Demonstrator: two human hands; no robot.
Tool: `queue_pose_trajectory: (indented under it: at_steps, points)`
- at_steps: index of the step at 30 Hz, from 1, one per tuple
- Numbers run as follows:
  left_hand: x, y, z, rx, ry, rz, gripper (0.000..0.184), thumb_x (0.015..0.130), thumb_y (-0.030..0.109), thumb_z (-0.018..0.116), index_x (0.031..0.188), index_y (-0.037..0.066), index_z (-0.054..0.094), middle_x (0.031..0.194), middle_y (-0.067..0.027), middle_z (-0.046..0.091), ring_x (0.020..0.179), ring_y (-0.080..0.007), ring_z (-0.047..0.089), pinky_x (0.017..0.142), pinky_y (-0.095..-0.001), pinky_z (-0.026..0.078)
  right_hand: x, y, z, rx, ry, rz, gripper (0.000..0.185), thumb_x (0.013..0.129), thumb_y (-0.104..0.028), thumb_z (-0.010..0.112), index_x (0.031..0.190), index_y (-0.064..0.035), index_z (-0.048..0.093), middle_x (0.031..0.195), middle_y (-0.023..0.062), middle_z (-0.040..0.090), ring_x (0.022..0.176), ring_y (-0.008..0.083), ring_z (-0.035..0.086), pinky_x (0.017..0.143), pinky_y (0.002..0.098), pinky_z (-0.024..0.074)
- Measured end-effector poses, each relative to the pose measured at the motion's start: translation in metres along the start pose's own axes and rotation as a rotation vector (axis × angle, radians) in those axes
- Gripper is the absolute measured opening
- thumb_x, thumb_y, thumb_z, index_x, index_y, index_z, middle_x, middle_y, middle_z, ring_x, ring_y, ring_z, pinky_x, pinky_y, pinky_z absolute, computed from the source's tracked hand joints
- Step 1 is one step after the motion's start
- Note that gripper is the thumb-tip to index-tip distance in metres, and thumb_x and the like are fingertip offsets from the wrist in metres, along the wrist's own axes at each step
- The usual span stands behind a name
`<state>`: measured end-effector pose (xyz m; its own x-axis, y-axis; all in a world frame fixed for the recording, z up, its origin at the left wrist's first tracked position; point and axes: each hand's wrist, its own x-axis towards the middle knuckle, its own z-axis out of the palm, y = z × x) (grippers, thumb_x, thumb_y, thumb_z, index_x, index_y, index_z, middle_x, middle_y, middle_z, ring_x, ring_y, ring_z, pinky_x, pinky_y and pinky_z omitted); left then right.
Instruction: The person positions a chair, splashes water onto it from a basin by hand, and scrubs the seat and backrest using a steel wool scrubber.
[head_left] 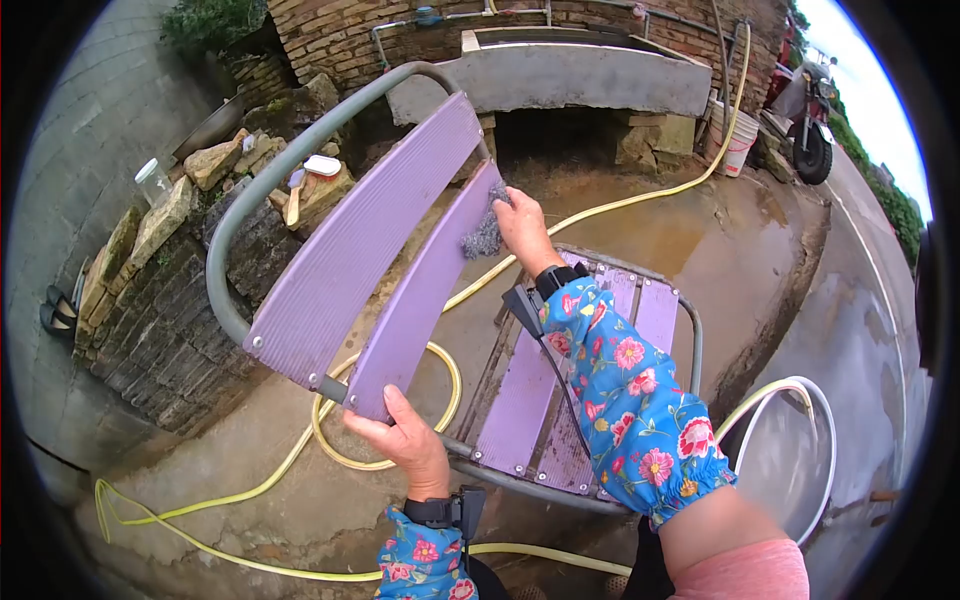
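Note:
A chair with purple ribbed slats and a grey tube frame stands in front of me, its backrest leaning across the view. My right hand grips a grey scouring pad, pressed on the far end of the lower back slat. At the near end of that slat, my left hand holds the corner, thumb on top and fingers partly hidden below. The seat slats carry dark dirt and are partly covered by my right sleeve.
A yellow hose loops over the wet ground beneath the chair. To the right is a basin with a pale rim. Behind are a concrete trough, a white bucket and a motorbike. Stacked stones stand left.

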<state>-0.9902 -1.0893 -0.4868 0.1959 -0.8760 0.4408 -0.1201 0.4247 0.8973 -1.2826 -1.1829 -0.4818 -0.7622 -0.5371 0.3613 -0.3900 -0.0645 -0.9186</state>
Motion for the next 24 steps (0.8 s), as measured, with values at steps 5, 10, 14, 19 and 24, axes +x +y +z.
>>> queue_pose_trajectory:
  at_steps: [5,10,14,19,24]
  points:
    - [-0.001,0.002,-0.003,0.015,-0.032,0.021,0.041,0.095,0.011,0.053,0.125,-0.005,0.031,0.115,-0.0200,0.048,0.102,-0.0262,0.053,0.088,-0.0373,0.045,0.001,-0.006,0.000,-0.124,0.079,-0.121,0.041,0.083,-0.021,0.056,0.114,0.0069,0.058,0.106,0.0296,0.061,0.103,0.0417,0.058,0.092,0.0415,0.0457]
    - [0.000,-0.010,-0.002,0.013,-0.020,0.054,0.041,0.095,0.011,0.053,0.126,-0.005,0.031,0.116,-0.0204,0.048,0.102,-0.0262,0.053,0.088,-0.0378,0.045,0.032,0.019,0.005,0.044,-0.034,0.111,0.033,0.082,-0.020,0.055,0.101,0.0064,0.062,0.096,0.0283,0.064,0.095,0.0415,0.061,0.085,0.0422,0.0476]
    - [-0.002,-0.001,-0.002,0.031,-0.022,0.025,0.042,0.095,0.012,0.053,0.127,-0.006,0.030,0.117,-0.0204,0.048,0.103,-0.0269,0.053,0.087,-0.0386,0.045,-0.029,-0.012,0.008,-0.109,0.002,-0.045,0.045,0.083,-0.022,0.055,0.113,0.0117,0.056,0.106,0.0339,0.059,0.105,0.0438,0.057,0.095,0.0422,0.0440]
    - [0.000,-0.005,-0.002,0.000,-0.026,0.047,0.037,0.096,0.017,0.053,0.121,-0.005,0.036,0.111,-0.0178,0.052,0.098,-0.0235,0.053,0.085,-0.0361,0.044,0.019,0.003,0.004,-0.120,0.064,-0.058,0.036,0.082,-0.021,0.055,0.104,0.0067,0.060,0.102,0.0294,0.062,0.100,0.0420,0.058,0.090,0.0442,0.0456]
    - [0.001,-0.014,-0.002,-0.007,-0.022,0.074,0.036,0.096,0.017,0.053,0.120,-0.005,0.036,0.110,-0.0172,0.052,0.097,-0.0228,0.054,0.085,-0.0354,0.044,-0.001,-0.001,0.011,-0.177,0.069,-0.154,0.030,0.082,-0.018,0.056,0.099,0.0062,0.059,0.096,0.0283,0.063,0.093,0.0444,0.059,0.087,0.0462,0.0464]
